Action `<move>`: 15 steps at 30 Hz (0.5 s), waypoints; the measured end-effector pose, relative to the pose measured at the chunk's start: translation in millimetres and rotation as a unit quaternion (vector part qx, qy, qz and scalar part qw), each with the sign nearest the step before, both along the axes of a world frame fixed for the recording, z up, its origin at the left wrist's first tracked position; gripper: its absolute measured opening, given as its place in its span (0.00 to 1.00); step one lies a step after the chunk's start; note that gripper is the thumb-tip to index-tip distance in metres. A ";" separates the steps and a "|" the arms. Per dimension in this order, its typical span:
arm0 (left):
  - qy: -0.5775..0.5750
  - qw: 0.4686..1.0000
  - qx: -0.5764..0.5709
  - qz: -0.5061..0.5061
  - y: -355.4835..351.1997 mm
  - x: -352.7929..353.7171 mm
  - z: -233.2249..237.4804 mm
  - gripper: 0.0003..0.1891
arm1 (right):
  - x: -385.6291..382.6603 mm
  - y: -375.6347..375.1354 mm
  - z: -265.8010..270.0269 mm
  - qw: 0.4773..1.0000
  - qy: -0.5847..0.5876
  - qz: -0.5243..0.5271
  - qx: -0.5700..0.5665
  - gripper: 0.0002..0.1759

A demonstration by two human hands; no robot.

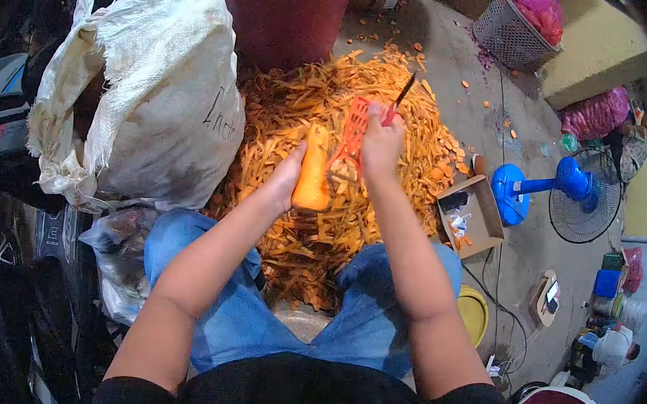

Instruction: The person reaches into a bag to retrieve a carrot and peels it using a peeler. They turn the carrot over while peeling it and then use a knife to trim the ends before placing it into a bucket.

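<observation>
Head view: left hand [287, 179], fingers wrapped on carrot [314, 171], held above peel pile [286, 109]. Carrot's long axis runs straight away from the body, thin end pointing toward the red tub [279, 11]. Right hand [382, 141], fingers closed round red peeler [351, 136], at the carrot's right side.

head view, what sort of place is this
Probably an informal bulk food-prep spot on a concrete floor, maybe a garage: a heap of carrot peelings, a woven sack, a floor fan. The left hand holds a carrot, the right hand a peeler.
</observation>
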State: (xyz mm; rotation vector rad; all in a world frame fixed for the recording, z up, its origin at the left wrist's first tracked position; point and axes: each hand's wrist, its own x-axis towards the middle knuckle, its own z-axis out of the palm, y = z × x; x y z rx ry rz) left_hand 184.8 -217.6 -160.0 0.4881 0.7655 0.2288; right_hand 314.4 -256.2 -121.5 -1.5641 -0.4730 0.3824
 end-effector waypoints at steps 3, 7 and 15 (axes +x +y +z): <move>-0.021 0.998 -0.052 0.019 0.6 4.9 6.6 0.22 | -13.8 -3.2 -3.5 0.999 0.014 0.035 -0.023 0.15; -0.037 0.995 -0.086 0.039 0.4 7.0 15.9 0.23 | -24.6 -3.2 -5.2 0.997 0.044 0.067 0.010 0.15; -0.001 0.999 0.005 -0.032 -12.6 3.9 7.3 0.22 | -19.2 -7.1 -1.8 0.988 -0.110 0.003 -0.113 0.15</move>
